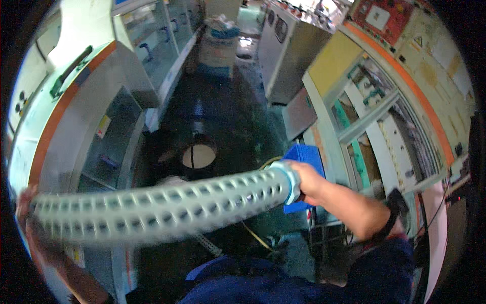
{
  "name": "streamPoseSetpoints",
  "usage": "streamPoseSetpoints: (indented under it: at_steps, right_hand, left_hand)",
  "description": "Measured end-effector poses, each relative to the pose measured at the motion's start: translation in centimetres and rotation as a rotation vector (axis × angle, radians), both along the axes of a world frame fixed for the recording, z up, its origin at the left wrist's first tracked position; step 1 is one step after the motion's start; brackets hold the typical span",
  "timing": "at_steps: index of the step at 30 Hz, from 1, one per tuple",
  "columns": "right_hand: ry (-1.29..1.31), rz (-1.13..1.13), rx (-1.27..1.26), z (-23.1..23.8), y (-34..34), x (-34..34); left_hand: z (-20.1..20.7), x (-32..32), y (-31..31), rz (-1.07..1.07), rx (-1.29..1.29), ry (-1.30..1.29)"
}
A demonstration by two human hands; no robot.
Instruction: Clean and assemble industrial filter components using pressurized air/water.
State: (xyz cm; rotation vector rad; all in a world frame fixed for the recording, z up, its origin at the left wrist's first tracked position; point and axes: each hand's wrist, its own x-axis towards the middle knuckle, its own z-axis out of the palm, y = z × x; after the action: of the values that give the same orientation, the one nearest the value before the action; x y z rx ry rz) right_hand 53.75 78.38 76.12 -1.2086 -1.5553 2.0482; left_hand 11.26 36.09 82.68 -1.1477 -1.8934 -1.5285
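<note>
A long pale grey tube [167,207], perforated with rows of round holes, stretches across the view in front of me, roughly level. Its right end carries a light-blue knobbed cap [290,183]. My right hand [308,183] is closed around this capped end, with the fingers partly hidden behind it. At the far left rim, my left hand [29,215] grips the other end of the tube. That hand is blurred, and its fingers show only in part.
Behind my right hand sits a blue bin [310,158]. A round tub with pale contents [199,155] stands on the dark floor [212,111]. Machine cabinets flank me, one on the left [76,126] and a windowed one on the right [344,66]. Stacked pale bags [217,50] stand farther down the aisle.
</note>
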Motion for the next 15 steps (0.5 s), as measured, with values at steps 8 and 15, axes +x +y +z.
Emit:
streamPoseSetpoints:
  at_steps: [8, 15]
  right_hand:
    - [0.216, 0.052, 0.884, 5.5, -1.1, -0.7]
    - [0.574, 0.074, 1.602, 4.0, 0.0, -0.8]
  left_hand:
    - [-3.5, -1.8, 1.1, -0.193, 0.012, -0.490]
    - [-4.5, -1.3, 3.3, -0.187, 0.002, -0.758]
